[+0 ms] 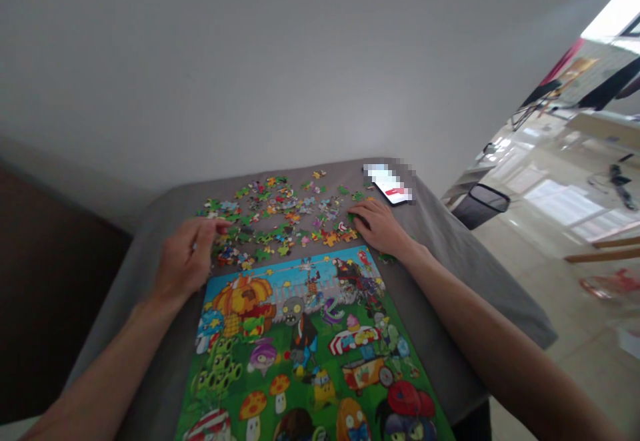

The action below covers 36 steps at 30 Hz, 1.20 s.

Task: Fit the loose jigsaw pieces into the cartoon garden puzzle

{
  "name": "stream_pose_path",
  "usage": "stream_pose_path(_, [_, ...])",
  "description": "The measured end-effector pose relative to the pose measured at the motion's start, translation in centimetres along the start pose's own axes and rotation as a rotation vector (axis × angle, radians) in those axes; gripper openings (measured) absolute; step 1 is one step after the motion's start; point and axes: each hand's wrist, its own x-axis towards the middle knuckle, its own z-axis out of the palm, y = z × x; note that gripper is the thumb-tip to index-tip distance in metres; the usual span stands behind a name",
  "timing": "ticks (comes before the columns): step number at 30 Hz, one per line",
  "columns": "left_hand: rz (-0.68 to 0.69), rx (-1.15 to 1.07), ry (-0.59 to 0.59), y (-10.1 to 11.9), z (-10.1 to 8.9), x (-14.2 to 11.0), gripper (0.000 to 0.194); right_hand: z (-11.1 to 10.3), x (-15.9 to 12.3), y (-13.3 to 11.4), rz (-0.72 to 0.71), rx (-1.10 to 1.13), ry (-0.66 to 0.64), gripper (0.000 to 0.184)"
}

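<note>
Many small jigsaw puzzle pieces (293, 206) in mixed colours lie scattered across the far half of the table. My left hand (187, 254) is at the left edge of this spread, its thumb and fingers closed together; whatever they may hold is too small to make out. On the right side, my right hand (380, 224) rests palm down with curved fingers and the thumb apart, its fingertips at a few green pieces. Between my forearms, nearer to me, lies a flat puzzle picture board (300, 347) with cartoon plants and zombies, cut off by the lower frame edge.
A grey cloth (460, 267) covers the table and hangs over its right side. A phone (393, 187) with a lit, partly blurred screen lies at the back right. Behind stands a plain wall (280, 67). To the right, a mesh bin (480, 204) stands on a shiny tiled floor.
</note>
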Motion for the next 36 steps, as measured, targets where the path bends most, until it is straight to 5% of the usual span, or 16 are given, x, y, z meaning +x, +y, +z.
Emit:
stream_pose_path(8, [-0.174, 0.021, 0.272, -2.0, -2.1, 1.0, 0.033, -0.1, 0.0, 0.3, -0.002, 0.013, -0.036, 0.036])
stream_pose_path(19, [-0.129, 0.09, 0.127, -0.6, -0.4, 0.7, 0.054, -0.2, -0.5, 0.4, 0.016, 0.022, -0.056, 0.041])
stream_pose_path(30, [-0.455, 0.017, 0.103, -1.8, -0.5, 1.7, 0.058, -0.3, -0.7, 0.1, 0.069, 0.023, -0.06, 0.038])
stream_pose_path(36, [-0.574, 0.018, 0.011, -2.0, -0.5, 1.8, 0.036, -0.4, -0.5, 0.0, 0.088, 0.013, -0.074, 0.038])
